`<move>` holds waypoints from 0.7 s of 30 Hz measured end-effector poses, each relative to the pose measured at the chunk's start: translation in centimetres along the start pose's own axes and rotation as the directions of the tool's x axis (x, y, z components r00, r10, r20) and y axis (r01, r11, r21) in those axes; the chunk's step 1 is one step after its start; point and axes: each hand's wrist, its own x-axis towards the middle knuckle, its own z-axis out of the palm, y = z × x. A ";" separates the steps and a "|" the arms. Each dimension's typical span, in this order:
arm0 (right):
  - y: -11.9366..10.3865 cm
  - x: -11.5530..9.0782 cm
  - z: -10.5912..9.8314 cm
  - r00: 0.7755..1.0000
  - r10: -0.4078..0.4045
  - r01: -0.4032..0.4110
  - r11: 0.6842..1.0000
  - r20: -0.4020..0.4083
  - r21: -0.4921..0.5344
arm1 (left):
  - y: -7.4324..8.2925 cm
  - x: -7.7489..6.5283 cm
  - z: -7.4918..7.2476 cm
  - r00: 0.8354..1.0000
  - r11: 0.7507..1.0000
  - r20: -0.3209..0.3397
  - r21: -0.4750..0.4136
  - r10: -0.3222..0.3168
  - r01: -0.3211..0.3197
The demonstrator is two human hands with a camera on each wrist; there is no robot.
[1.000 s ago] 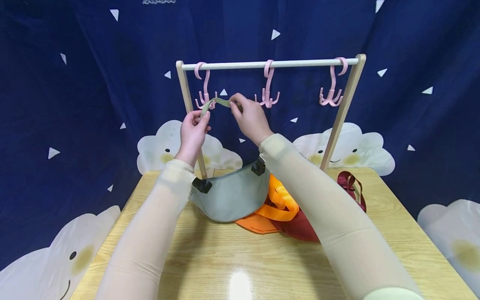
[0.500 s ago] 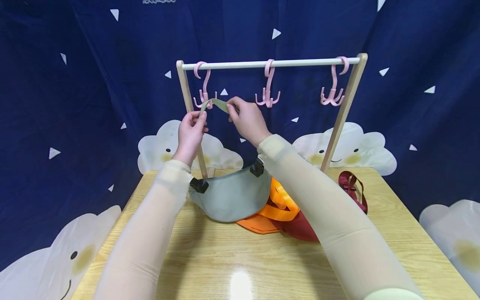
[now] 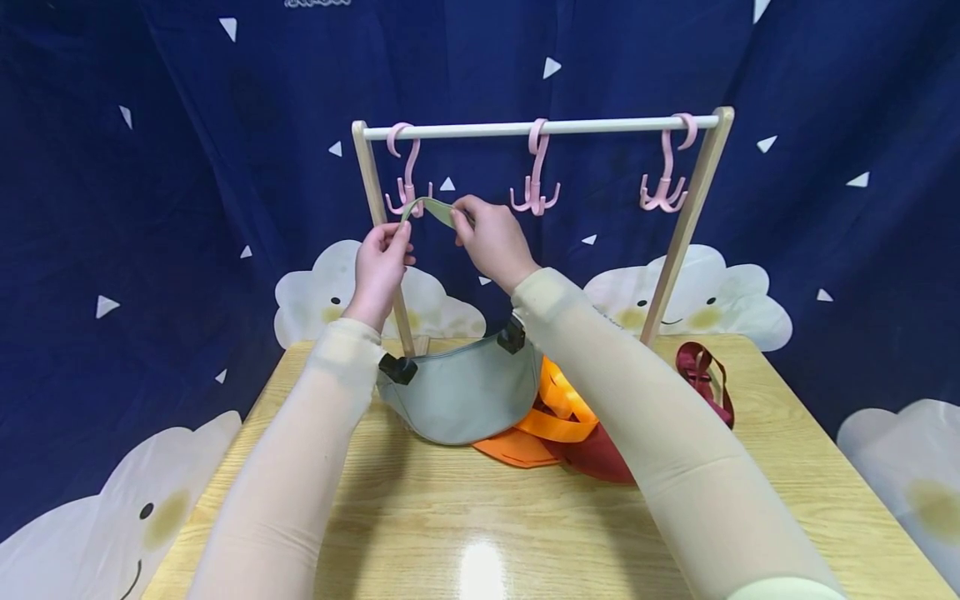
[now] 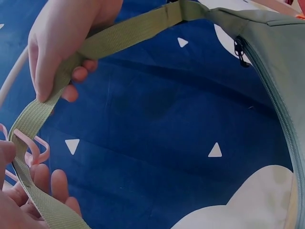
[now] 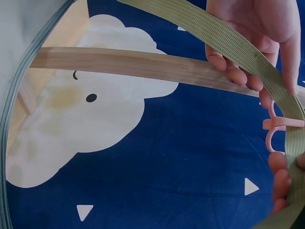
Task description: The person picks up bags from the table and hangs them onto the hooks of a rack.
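My left hand point(image 3: 381, 267) pinches the olive-green webbing strap point(image 3: 441, 213) of a grey-green waist bag point(image 3: 467, 396). A short way along, my right hand point(image 3: 495, 243) pinches the same strap, which arches up between the two. Both hold it in front of the leftmost pink multi-prong hook point(image 3: 408, 190). Seen from the right wrist, a pink prong point(image 5: 283, 123) crosses in front of the strap point(image 5: 228, 38). The bag hangs below the hands by the strap, its zip point(image 4: 267, 86) along the top edge.
Two more pink hooks point(image 3: 536, 187) point(image 3: 663, 187) hang from the white rail point(image 3: 600, 127) on wooden posts point(image 3: 686, 225). Behind the grey bag, an orange bag point(image 3: 517, 448) and a dark red bag point(image 3: 600, 454) lie on the wooden table point(image 3: 465, 508).
Both hands have shifted slightly left, the right one a little lower too. The strap between them and the left hook have moved slightly left. The grip of each hand stays the same.
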 end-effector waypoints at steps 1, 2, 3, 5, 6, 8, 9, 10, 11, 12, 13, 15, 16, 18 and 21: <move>0.0 0.0 0.0 1.000 0.000 0.000 1.000 0.002 -0.002 | 0.0 0.0 0.0 1.000 1.000 0.001 0.002 -0.004 0.004; 0.0 0.0 0.0 1.000 0.002 -0.002 1.000 0.005 -0.004 | 0.0 0.0 0.0 1.000 1.000 0.001 0.004 -0.008 0.008; 0.0 0.0 -0.1 1.000 0.006 -0.006 1.000 0.010 -0.006 | 0.1 0.0 0.1 1.000 1.000 0.001 0.006 -0.012 0.012; 0.0 0.0 -0.1 1.000 0.008 -0.008 1.000 0.014 -0.010 | 0.2 0.0 0.1 1.000 1.000 -0.001 0.013 -0.017 0.017; 0.0 0.1 -0.2 1.000 0.009 -0.009 1.000 0.016 -0.011 | 0.2 -0.1 0.1 1.000 1.000 -0.003 0.014 -0.019 0.019; 0.0 0.1 -0.2 1.000 0.009 -0.009 1.000 0.016 -0.014 | 0.3 -0.1 0.2 1.000 0.999 -0.007 0.023 -0.022 0.022; 0.0 0.1 -0.2 1.000 0.008 -0.008 1.000 0.014 -0.014 | 0.4 -0.2 0.2 1.000 0.999 -0.010 0.027 -0.023 0.023; 0.0 0.2 -0.2 1.000 0.006 -0.005 1.000 0.011 -0.015 | 0.4 -0.2 0.2 1.000 0.999 -0.011 0.029 -0.023 0.024; 0.0 0.2 -0.2 1.000 0.006 -0.006 1.000 0.011 -0.015 | 0.4 -0.2 0.2 1.000 0.999 -0.013 0.030 -0.024 0.024; 0.0 0.2 -0.2 1.000 0.007 -0.006 1.000 0.012 -0.015 | 0.5 -0.2 0.2 1.000 0.999 -0.014 0.030 -0.025 0.025; 0.0 0.3 -0.2 1.000 0.008 -0.008 1.000 0.013 -0.016 | 0.5 -0.2 0.2 1.000 0.999 -0.015 0.035 -0.025 0.025; -0.1 0.3 -0.2 1.000 0.011 -0.010 1.000 0.016 -0.016 | 0.5 -0.2 0.3 1.000 0.999 -0.017 0.039 -0.026 0.027; -0.1 0.3 -0.2 1.000 0.014 -0.013 1.000 0.018 -0.017 | 0.6 -0.2 0.3 0.999 0.999 -0.017 0.042 -0.027 0.028; -0.1 0.3 -0.2 1.000 0.018 -0.018 1.000 0.022 -0.023 | 0.6 -0.2 0.3 0.999 0.998 -0.019 0.051 -0.029 0.030; -0.2 0.4 -0.2 0.999 0.024 -0.024 0.999 0.029 -0.030 | 0.6 -0.2 0.4 0.999 0.998 -0.022 0.060 -0.034 0.035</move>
